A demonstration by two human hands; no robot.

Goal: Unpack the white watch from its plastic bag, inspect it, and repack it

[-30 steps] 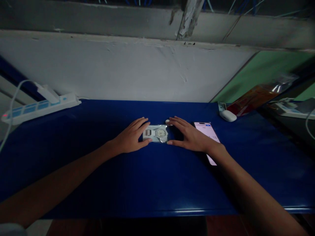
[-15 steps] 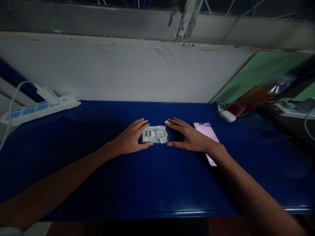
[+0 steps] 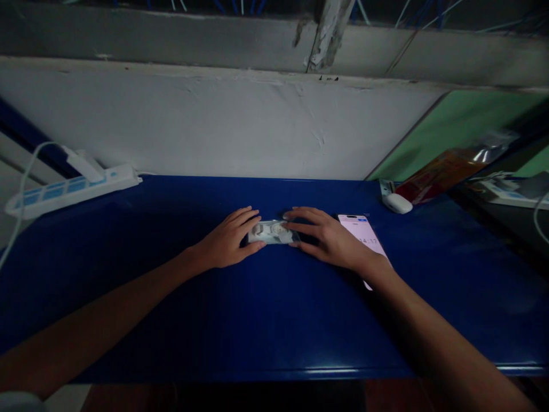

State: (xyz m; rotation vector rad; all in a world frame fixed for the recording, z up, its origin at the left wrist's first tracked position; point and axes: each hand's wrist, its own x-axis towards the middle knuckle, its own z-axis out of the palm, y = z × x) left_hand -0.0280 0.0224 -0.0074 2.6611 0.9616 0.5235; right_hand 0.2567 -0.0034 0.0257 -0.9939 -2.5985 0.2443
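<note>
One loosely cupped left hand (image 3: 231, 240) is bracketing the left end of a wrapped watch (image 3: 269, 232), which is lying between both hands on the tabletop (image 3: 274, 315), its long axis running left to right; the right hand (image 3: 332, 240), equally near, similarly cupped, is overlapping its right end. Whether either is gripping, I cannot tell.

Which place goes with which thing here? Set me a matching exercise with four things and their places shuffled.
Things
1. wrapped watch
2. phone
3. power strip
4. white rounded object

Places
A. beside the red-orange bag
B. partly hidden by the right forearm
C. between the left hand and the right hand
D. toward the left end of the table

Right pairs: 1-C, 2-B, 3-D, 4-A
</note>
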